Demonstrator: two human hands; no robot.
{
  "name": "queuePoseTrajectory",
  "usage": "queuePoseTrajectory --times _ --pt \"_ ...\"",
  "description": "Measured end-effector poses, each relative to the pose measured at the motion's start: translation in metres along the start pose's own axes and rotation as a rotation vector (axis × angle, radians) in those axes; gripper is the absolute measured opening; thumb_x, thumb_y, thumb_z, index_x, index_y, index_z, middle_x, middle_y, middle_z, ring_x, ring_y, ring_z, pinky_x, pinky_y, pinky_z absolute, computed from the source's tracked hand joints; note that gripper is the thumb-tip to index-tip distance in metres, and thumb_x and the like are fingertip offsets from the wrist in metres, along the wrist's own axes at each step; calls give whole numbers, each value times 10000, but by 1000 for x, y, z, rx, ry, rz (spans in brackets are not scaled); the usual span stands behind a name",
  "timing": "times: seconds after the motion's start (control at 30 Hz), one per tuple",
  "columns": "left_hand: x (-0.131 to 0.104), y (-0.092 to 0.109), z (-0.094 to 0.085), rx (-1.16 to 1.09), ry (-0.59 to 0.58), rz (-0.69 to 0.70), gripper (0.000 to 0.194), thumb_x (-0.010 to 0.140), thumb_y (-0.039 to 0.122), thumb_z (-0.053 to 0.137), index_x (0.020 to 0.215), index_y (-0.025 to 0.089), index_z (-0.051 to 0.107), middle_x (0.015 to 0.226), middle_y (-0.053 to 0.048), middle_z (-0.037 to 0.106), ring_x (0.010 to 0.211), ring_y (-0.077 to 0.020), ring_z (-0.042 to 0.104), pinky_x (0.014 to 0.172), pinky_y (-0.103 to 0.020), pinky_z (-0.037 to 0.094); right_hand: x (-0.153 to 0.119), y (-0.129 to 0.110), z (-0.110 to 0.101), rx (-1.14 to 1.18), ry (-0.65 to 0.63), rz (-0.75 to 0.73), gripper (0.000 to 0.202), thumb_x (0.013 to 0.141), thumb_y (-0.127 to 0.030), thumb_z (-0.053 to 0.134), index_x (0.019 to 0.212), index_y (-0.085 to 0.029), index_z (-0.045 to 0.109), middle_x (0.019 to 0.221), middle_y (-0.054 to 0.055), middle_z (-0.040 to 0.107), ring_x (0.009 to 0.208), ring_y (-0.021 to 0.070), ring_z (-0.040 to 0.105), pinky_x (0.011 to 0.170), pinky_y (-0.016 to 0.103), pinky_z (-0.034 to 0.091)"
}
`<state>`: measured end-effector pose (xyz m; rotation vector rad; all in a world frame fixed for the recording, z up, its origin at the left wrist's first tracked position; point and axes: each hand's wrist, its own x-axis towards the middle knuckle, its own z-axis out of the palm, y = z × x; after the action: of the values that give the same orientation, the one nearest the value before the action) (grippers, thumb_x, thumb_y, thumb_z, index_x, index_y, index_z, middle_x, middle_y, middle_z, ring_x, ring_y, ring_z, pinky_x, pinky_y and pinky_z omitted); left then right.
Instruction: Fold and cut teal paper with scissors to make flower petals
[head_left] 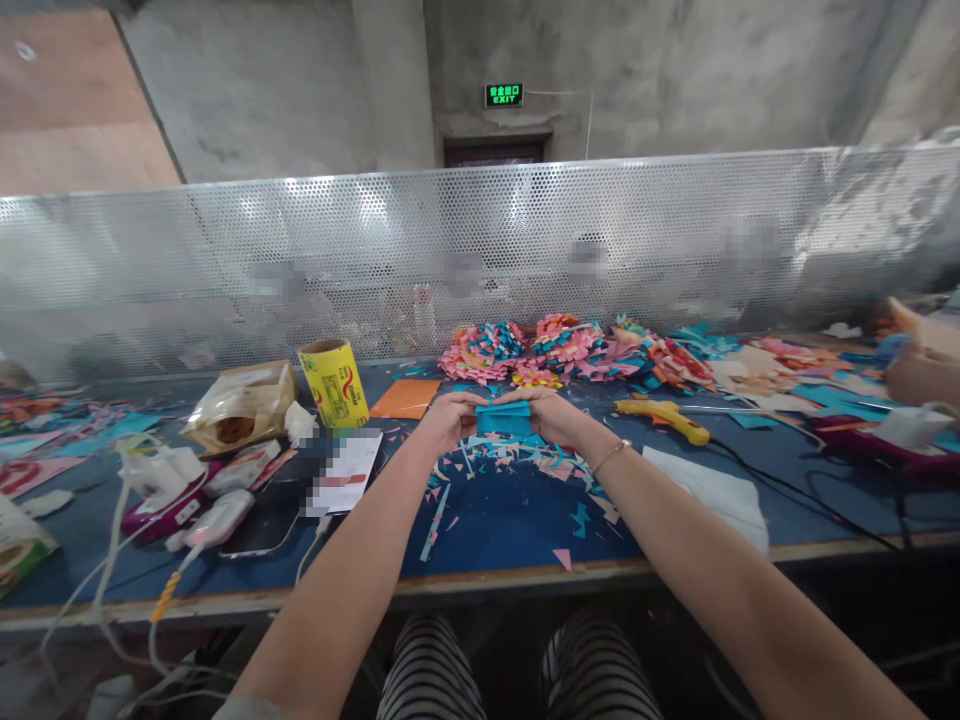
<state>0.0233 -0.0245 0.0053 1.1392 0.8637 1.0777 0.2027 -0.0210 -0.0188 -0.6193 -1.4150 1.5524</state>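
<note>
One blue sheet (504,420), seemingly folded or stacked in layers, is held between your hands above the middle of the table (495,525). Your grip pinches it from both sides, left hand (456,420) at one edge, right hand (559,418) at the other. Judging by those layers, some folding is done; whether more is left cannot be told. Cut scraps (525,455) lie around beneath it. Just beyond, several flower-like clusters (480,355) look assembled; your orange sheet (406,398) lies flat, the yellow glue gun (652,411) unheld.
</note>
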Motion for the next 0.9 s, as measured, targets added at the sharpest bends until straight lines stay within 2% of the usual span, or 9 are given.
queuePoseTrajectory --times 0.07,0.17,0.27,0.33,0.43,0.53,0.63,0.77,0.9 --pt "1 -1 0 33 23 53 162 507 16 524 543 143 618 444 9 540 408 -86 491 448 -212 422 -3 -3 -2 15 -41 24 331 635 -162 573 952 -171 670 845 61 698 786 187 650 752 345 521" --pt "4 -3 -2 88 64 143 173 499 22 497 508 149 614 461 5 558 447 -96 512 471 -218 443 -6 -7 -3 46 -76 75 342 684 -226 512 997 -173 640 895 72 686 795 191 640 714 358 535" --pt "9 -7 -4 162 99 231 178 514 32 489 502 147 624 469 2 558 461 -100 521 494 -228 457 -7 -6 -1 6 39 66 326 749 -326 537 1057 -231 588 959 54 663 796 180 628 680 367 547" --pt "12 -9 -6 189 111 273 174 530 41 495 519 145 634 476 4 557 469 -100 527 510 -231 464 -7 -5 2 -38 97 46 343 736 -343 604 1065 -257 561 996 44 647 814 173 620 684 365 551" --pt "14 -9 -7 130 131 303 123 565 76 538 570 145 640 526 5 577 513 -103 546 544 -235 478 -7 -5 4 -13 53 10 381 722 -352 634 1077 -255 534 1024 51 633 851 174 614 708 363 547" --pt "14 -8 -7 16 115 297 169 576 123 624 739 152 658 609 2 609 555 -110 565 565 -245 487 -7 -7 4 51 7 -63 434 730 -377 615 1135 -274 499 1028 46 636 836 166 619 714 351 541" --pt "12 -6 -6 -3 109 256 298 557 148 695 851 158 645 644 -5 625 564 -120 576 574 -259 489 -4 -6 2 -8 44 -75 462 688 -335 658 1124 -253 527 993 48 653 798 166 626 688 327 539" --pt "10 -4 -3 26 75 192 253 528 158 733 763 137 642 635 -21 641 560 -126 581 595 -277 493 4 2 -2 -124 215 -80 419 623 -335 707 1006 -202 605 867 42 679 696 163 623 624 310 521" --pt "10 -7 -2 -16 -3 157 290 474 136 757 735 122 632 655 -33 659 598 -136 606 635 -291 502 10 8 -6 -149 226 -165 424 551 -333 748 936 -196 633 793 20 681 677 173 618 640 327 501"
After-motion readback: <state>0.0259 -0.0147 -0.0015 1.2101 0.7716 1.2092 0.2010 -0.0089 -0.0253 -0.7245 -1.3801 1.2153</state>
